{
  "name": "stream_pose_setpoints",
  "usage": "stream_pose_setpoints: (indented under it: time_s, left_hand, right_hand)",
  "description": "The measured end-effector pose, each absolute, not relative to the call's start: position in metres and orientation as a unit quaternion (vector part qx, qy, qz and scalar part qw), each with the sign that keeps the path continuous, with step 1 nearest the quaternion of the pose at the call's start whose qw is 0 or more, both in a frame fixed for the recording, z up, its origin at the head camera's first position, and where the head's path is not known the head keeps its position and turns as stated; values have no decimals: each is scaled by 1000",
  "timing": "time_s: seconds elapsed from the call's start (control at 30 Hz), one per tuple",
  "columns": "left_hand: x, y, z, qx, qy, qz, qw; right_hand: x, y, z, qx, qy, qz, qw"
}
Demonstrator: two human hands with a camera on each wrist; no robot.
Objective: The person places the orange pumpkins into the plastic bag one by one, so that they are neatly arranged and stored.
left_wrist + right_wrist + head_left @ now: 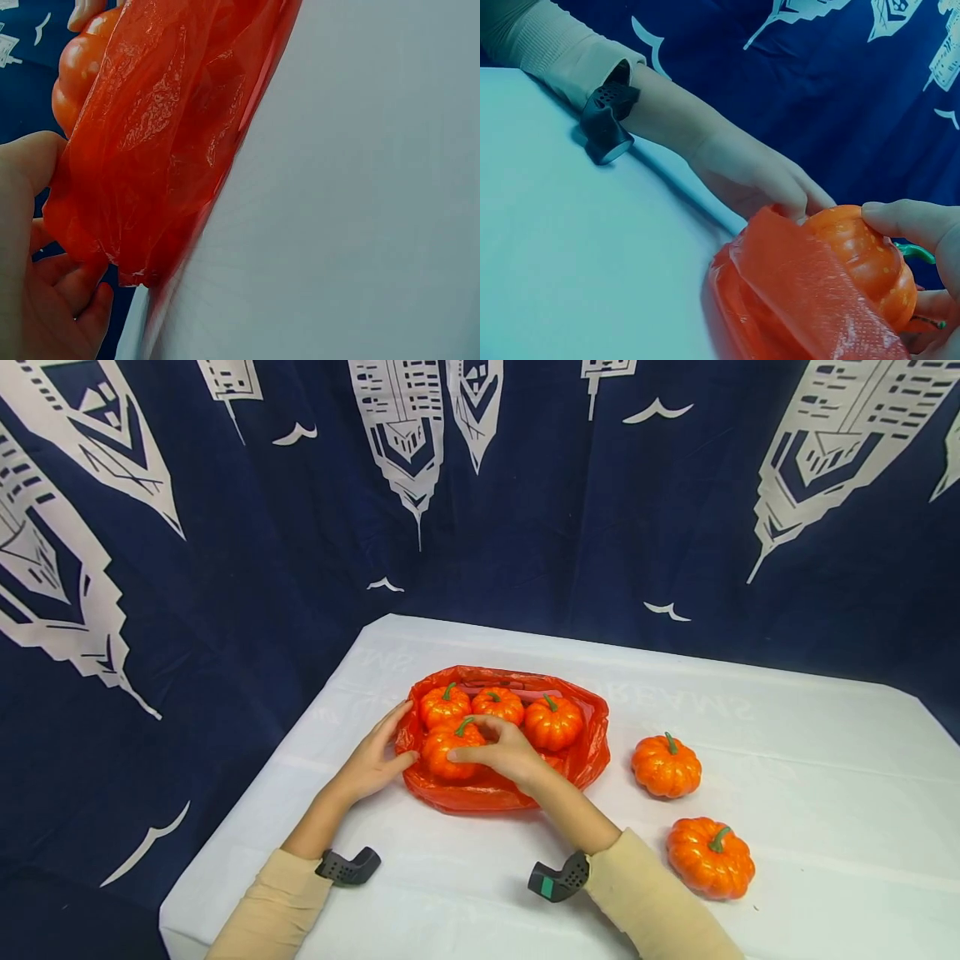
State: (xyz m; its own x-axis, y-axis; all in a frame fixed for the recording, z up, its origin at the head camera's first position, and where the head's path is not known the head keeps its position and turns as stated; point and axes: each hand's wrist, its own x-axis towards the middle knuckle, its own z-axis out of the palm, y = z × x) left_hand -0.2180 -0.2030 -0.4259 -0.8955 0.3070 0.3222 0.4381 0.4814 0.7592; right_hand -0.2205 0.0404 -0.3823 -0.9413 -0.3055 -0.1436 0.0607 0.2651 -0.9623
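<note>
An orange pumpkin (452, 750) with a green stem is gripped between the thumb and fingers of my right hand (507, 752), over the near left part of a red plastic bag (480, 797). Its lower part lies behind the bag's wall in the right wrist view, where the pumpkin (866, 259) shows beside the thumb. My left hand (375, 764) holds the bag's left rim, thumb at the near side and fingers spread along the far side. Inside the open bag sit more pumpkins: one at the back left (446, 705), one at the back middle (498, 703), one at the right (553, 723).
Two more pumpkins lie to the right of the bag on the white-covered table (825, 793): one farther back (667, 766), the other nearer (710, 858). A dark blue curtain (525, 543) with white building prints hangs behind the table. Black wrist cameras sit on both forearms.
</note>
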Motion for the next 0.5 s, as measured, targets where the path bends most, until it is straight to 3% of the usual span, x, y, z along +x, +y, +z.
stream_pose_setpoints:
  time_s: [0.5]
  left_hand:
    - [-218,-204,-426,-222,-859,-456,76]
  right_hand:
    - [-224,30,-394,-74,786,-592,162]
